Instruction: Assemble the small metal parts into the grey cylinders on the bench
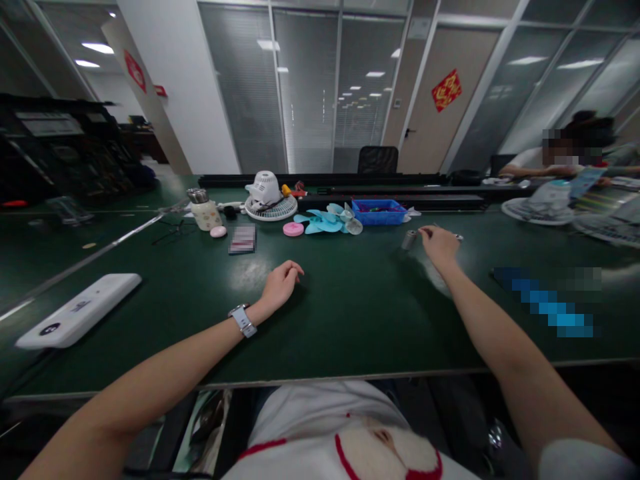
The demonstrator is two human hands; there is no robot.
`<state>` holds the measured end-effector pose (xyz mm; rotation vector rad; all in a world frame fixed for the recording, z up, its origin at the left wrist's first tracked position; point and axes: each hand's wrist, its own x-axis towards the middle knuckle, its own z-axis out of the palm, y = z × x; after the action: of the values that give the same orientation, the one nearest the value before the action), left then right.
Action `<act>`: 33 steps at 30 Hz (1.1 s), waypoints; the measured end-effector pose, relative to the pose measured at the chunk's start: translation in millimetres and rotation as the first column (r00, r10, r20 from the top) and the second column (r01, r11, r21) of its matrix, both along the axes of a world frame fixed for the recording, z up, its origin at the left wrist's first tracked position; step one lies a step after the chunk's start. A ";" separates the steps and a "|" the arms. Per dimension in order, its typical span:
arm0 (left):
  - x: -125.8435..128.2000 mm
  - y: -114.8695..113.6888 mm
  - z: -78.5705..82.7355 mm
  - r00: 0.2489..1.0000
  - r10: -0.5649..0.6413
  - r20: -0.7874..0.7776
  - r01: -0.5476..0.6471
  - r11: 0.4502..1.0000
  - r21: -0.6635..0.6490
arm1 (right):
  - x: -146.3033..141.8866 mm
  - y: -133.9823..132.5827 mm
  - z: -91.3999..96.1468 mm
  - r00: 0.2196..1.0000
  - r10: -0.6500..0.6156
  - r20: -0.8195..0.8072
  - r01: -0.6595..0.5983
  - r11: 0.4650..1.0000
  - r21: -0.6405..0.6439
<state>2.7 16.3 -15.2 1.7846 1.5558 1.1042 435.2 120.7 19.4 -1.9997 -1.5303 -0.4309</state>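
My left hand (281, 285) rests on the green table (340, 320) with its fingers loosely curled, and nothing shows in them. A pale watch (243, 321) is on that wrist. Farther out on the right, my right hand (440, 248) has its thumb and fingertips pressed together; whatever they pinch is too small or hidden to name. Just left of these fingertips a small grey cylinder (409, 239) stands on the table, seemingly apart from them. A small shiny piece (459, 237) shows at the other side of the hand, mostly hidden.
Along the back are a patterned bottle (206, 212), a white fan part (270, 200), a pink disc (293, 229), light-blue fan blades (325, 220) and a blue tray (379, 213). A white power strip-like box (83, 310) lies left. Across the right side a person (555, 157) sits.
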 end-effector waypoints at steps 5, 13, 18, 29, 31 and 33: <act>-0.4 -0.6 -0.3 1.000 -0.014 0.001 0.014 1.000 -0.001 | -4.0 3.9 -2.6 0.998 -0.018 -0.060 0.017 1.000 -0.015; 2.3 -5.3 5.5 1.000 -0.008 -0.017 0.008 1.000 0.002 | -8.2 8.9 -2.1 0.994 0.082 -0.072 -0.079 0.996 0.045; 2.1 -5.1 5.1 0.999 -0.009 -0.035 0.010 1.000 0.001 | -10.0 9.2 -3.2 0.995 0.078 -0.056 -0.075 0.996 0.040; 2.9 -6.6 5.7 0.999 -0.012 -0.039 0.012 1.000 -0.002 | -15.5 1.7 3.8 0.997 0.079 -0.018 -0.079 0.997 0.011; 3.4 -7.6 7.0 0.999 -0.009 -0.045 0.009 1.000 0.002 | -15.7 0.9 4.0 0.995 0.094 -0.014 -0.094 0.996 0.008; 3.6 -8.0 7.5 0.999 -0.009 -0.046 0.009 1.000 0.001 | -15.9 1.1 3.8 0.994 0.104 -0.015 -0.104 0.995 0.006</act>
<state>6.3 8.4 -7.7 1.8280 1.5722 1.0671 419.4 121.7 23.2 -1.9047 -1.6129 -0.3761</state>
